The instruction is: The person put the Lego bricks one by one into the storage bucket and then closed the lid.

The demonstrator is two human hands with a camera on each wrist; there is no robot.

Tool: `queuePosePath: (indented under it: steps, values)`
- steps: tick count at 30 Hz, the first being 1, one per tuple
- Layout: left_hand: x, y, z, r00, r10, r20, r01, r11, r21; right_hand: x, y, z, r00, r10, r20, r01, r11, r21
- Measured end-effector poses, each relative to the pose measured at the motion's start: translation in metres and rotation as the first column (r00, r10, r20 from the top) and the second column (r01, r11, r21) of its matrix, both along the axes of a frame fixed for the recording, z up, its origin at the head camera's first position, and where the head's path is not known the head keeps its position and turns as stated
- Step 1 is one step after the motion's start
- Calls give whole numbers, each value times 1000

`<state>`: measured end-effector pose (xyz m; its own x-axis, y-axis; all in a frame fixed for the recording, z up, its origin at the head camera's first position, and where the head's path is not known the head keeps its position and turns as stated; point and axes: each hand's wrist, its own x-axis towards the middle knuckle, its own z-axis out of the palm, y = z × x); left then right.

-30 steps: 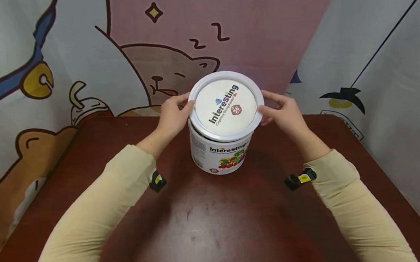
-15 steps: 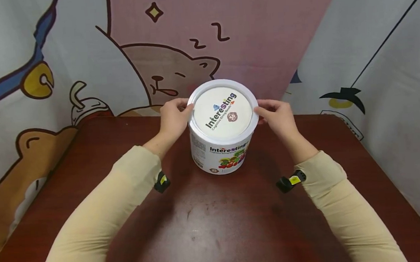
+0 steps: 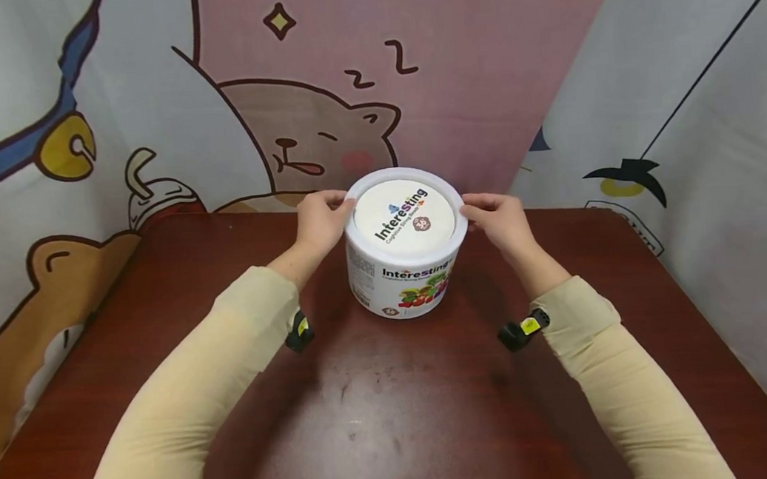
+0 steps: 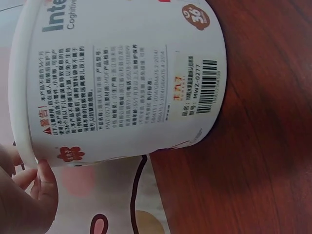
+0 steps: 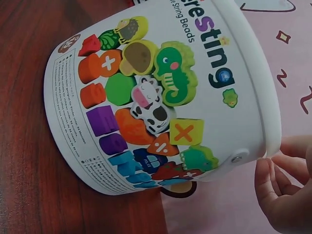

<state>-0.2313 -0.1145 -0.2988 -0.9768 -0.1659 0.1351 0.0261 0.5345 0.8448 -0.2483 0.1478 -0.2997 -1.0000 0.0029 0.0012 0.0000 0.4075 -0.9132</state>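
A white round bucket point(image 3: 376, 284) printed with "Interesting" and colourful string beads stands upright on the table. Its round white lid point(image 3: 402, 219) sits level over the top, rim down around the mouth. At the lid's left side, my left hand point(image 3: 318, 223) pinches the rim, thumb on top. My right hand point(image 3: 503, 225) pinches the opposite side of the rim in the same manner. In the left wrist view, fingertips point(image 4: 47, 178) curl under the lid's edge by a panel of small print. The right wrist view shows fingers point(image 5: 267, 183) under the rim near a handle rivet point(image 5: 238, 158).
The dark red-brown wooden table point(image 3: 369, 418) extends around the bucket. Behind it hangs a cartoon-printed cloth point(image 3: 477, 55), close to the table's back edge. Black wrist cameras point(image 3: 299, 332) are strapped below both cuffs.
The lid has come down from a raised, tilted position onto the bucket's mouth, covering the gap at the front. Both hands have lowered with it, the right one also moving inward.
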Motion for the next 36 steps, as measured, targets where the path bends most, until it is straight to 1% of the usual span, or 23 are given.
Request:
queuePosePath:
  steps: [4, 11, 14, 17, 22, 26, 30, 34, 36]
  values:
    - [-1, -1, -2, 1000, -2, 21, 3, 1000, -21, -1, 0, -1, 1000, 15, 16, -15, 1000, -8]
    - [-1, 0, -5, 999, -12, 41, 13, 999, -30, -1, 3, -3, 998, 10, 55, -10, 1000, -3]
    - [-1, -1, -5, 999, -15, 50, 17, 999, -41, -2, 3, -3, 997, 27, 67, -27, 1000, -5]
    - [0, -6, -5, 998, -23, 60, 27, 997, -75, -4, 1, -4, 996, 50, 72, -48, 999, -19]
    - [3, -14, -7, 999, -34, 38, 39, 988, -148, -7, -5, -10, 994, 82, 73, -78, 996, -52]
    - [4, -17, -14, 999, -49, 4, 49, 980, -194, -6, -9, -12, 994, 76, 72, -74, 997, -32]
    - [5, -16, -18, 999, -47, -18, 42, 976, -213, -4, -8, -12, 994, 81, 76, -81, 997, -3]
    - [7, -15, -19, 999, -39, -17, 35, 978, -206, -3, -6, -10, 990, 108, 87, -110, 994, 12]
    - [7, -14, -19, 999, -45, -12, 42, 975, -218, -3, -4, -9, 989, 111, 100, -114, 993, 27]
